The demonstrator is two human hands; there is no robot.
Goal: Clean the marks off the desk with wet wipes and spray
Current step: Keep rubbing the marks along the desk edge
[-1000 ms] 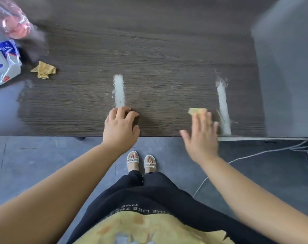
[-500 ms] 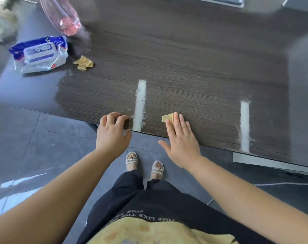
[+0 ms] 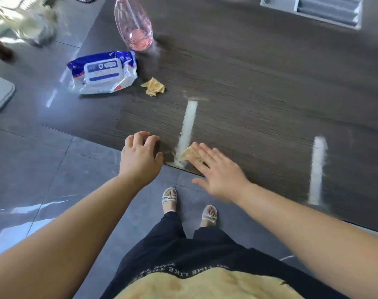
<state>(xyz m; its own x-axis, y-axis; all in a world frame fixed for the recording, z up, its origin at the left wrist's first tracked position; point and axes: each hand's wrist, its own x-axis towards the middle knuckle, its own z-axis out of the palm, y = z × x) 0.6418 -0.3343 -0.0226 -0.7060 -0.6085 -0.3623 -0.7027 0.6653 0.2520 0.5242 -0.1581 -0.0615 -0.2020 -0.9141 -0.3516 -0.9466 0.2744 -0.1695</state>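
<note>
Status: our right hand (image 3: 218,171) lies flat, fingers straight, pressing a small yellowed wipe (image 3: 189,152) onto the near end of the left white mark (image 3: 189,124), right at the edge of the counter (image 3: 259,72). Left hand (image 3: 140,158) sits just beside that mark, fingers loosely bent with the tips on the counter, grasping nothing. Right white mark (image 3: 317,169) is well apart and looks untouched.

Risks, as we judge them:
- Wipe is at the lip. A stroke toward us likely drags it and the loose white crumbs off onto the floor (image 3: 54,169).
- Wipe is small and already discoloured. A loaded wipe would smear residue along the grain instead of lifting it.
- Flat fingers only pin the wipe, with no pinch, so it can slip out or bunch mid-stroke.
- We can't tell if the mark is wetted. Dry scrubbing probably leaves a haze.

Containers:
- Spray bottle (image 3: 135,24) stands far left on the counter, clear pink with a red top. It seems to hold only a little pink liquid at the base.
- Wipes pack (image 3: 102,72) lies near it. The lid flap looks closed and the contents are hidden.
- Crumpled used wipe (image 3: 153,86) lies just beside the pack.
</note>
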